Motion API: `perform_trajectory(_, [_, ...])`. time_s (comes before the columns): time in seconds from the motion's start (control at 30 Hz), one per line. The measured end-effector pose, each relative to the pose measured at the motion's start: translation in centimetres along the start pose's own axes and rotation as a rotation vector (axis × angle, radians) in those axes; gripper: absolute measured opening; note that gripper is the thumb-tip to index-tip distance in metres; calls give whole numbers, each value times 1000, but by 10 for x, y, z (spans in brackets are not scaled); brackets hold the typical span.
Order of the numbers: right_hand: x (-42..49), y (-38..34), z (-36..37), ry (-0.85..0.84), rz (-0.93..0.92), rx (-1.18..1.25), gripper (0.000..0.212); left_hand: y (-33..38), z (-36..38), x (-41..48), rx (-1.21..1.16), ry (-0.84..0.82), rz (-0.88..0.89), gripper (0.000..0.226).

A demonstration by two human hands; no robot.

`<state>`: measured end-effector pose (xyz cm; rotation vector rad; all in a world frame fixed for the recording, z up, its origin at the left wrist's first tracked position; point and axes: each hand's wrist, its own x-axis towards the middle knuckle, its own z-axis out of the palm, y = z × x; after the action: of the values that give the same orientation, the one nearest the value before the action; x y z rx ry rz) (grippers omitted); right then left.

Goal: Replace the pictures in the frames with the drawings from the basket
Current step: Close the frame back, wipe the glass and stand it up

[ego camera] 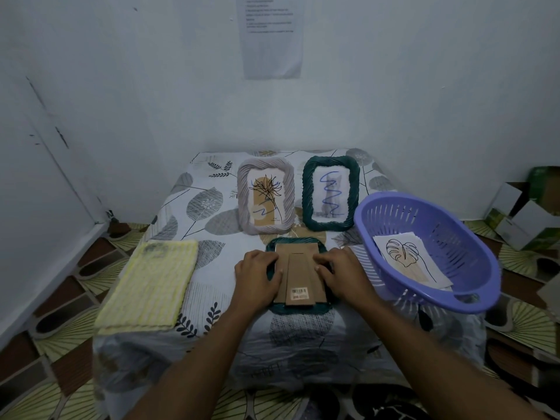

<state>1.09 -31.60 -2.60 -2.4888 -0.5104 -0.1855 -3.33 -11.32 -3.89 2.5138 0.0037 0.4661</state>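
forearms nearest. left hand and right hand curl fingers onto side edges of cardboard backing, likely freeing it. face-down green frame lies so for back access. leaf drawing waits in purple basket, just right.

Picture frames numbered three: grey frame, green frame and face-down frame. One purple basket held drawings, number unclear. One yellow cloth and two hands, left hand and right hand, were logged.
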Motion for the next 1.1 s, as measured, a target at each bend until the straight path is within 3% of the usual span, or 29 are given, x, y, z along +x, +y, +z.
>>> perform_trajectory(0.47, [-1, -1, 5, -20, -43, 57, 28, -13, -5, 2, 13, -37, 34, 34])
perform_trajectory(0.83, [17, 5, 15, 42, 59, 5, 45, -22, 5, 17, 146, -10, -52, 54])
perform_trajectory(1.1, [20, 9, 18, 47, 50, 3, 46, -27, 9, 18, 205, -15, -6, 47])
